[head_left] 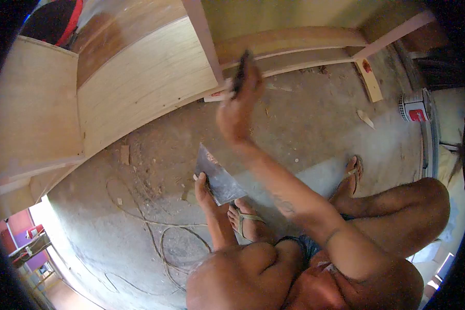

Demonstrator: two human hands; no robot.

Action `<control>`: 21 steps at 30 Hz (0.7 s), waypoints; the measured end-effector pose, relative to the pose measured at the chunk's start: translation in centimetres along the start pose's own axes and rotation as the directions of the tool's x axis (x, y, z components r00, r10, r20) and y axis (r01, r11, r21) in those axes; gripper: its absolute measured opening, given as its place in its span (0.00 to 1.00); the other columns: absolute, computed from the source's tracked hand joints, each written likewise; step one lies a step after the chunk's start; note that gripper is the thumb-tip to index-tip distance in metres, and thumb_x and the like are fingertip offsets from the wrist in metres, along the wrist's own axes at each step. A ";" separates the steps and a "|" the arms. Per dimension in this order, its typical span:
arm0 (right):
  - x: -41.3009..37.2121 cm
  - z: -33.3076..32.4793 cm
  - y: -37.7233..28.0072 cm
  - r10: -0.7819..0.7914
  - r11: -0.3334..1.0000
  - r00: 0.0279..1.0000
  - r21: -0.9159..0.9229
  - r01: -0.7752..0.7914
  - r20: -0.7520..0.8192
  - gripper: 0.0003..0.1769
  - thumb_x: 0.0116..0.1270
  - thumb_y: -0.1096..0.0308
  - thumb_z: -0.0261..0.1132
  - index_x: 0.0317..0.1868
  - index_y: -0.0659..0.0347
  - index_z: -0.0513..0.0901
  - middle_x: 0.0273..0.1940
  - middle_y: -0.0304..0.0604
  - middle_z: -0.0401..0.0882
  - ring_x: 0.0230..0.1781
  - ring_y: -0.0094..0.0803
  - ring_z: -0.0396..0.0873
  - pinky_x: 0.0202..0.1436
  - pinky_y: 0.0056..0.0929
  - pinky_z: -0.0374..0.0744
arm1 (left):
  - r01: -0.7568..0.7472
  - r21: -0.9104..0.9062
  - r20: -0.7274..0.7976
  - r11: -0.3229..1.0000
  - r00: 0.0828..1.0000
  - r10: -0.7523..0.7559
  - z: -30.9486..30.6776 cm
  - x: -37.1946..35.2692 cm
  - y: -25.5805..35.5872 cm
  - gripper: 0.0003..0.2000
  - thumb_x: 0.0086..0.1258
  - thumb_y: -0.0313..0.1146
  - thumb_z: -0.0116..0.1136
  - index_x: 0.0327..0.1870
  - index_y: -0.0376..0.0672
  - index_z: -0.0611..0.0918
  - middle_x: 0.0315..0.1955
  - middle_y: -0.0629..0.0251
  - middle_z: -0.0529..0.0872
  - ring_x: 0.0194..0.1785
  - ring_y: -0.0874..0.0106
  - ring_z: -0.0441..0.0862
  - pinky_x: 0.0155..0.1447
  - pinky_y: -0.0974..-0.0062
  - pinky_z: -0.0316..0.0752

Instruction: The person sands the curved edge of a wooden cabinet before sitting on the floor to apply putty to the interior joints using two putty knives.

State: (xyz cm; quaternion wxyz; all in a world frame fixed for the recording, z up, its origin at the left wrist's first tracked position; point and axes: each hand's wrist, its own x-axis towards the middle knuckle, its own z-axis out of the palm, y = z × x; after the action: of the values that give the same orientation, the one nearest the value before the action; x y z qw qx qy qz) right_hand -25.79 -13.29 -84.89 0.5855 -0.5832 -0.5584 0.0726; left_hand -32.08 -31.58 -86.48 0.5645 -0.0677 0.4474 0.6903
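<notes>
— Hands first: what are we seeing them doing?
— We are watching the right hand point(237, 111) reaching up, its fingers clamping a slim dark tool point(241, 72) and pressing the tip against the lower edge of the pale curved plywood panel point(144, 82), just beside the pinkish upright batten point(204, 36).
— And the left hand point(202, 190)?
— It is hanging low, near the knees, fingers closing on the bottom corner of a flat grey metal blade point(218, 178) and tilting it above the dusty concrete floor point(305, 124).
— Which step are we judging this to be?
— We are reading it as working along that bottom edge of the panel, with the blade serving as a carrier.
— What is the next stroke asking of us?
— Probably holding the tool flat and steady on the edge, and steering clear of the loose cord point(155, 227) trailing across the floor and the red-and-white tin point(414, 107) standing well apart on the right.
</notes>
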 end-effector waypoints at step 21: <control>-4.5 -2.6 -0.1 -0.196 0.889 0.740 0.435 -0.144 0.643 0.24 0.56 0.80 0.52 0.56 0.63 0.68 0.53 0.49 0.68 0.58 0.39 0.65 0.63 0.32 0.62 | -0.025 -0.110 0.271 0.994 0.961 0.054 -3.1 1.5 2.3 0.14 0.61 0.41 0.53 0.42 0.41 0.77 0.31 0.66 0.82 0.33 0.71 0.80 0.35 0.74 0.76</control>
State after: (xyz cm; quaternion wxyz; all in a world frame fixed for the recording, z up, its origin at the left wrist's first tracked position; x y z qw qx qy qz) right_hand -25.56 -18.24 -86.63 0.4657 -0.3543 -0.7062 0.3987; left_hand -35.88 -32.55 -87.98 0.6026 0.0076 0.3291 0.7270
